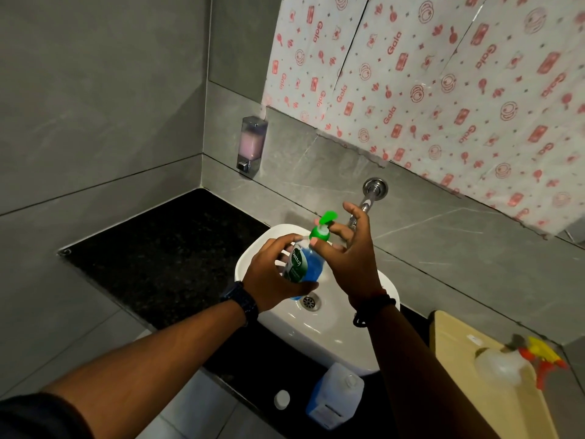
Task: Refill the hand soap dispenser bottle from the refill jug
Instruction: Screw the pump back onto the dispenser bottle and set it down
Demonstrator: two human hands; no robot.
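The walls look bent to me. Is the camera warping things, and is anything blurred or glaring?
Head view: the wide lens bows the tile lines; light is dim; glare on the sink and tap; the spray bottle at lower right is smeared; the soap bottle is fairly sharp.

Tap (365,204) overhangs the basin (316,339); jug (338,394) stands before it.

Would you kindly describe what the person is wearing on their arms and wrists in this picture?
Both forearms are bare. The wrist of the left hand carries a dark wristwatch with a wide dark strap. The wrist of the right hand has thin dark cord bracelets with a reddish thread beside them. A dark sleeve shows only on the left upper arm, at the bottom corner.
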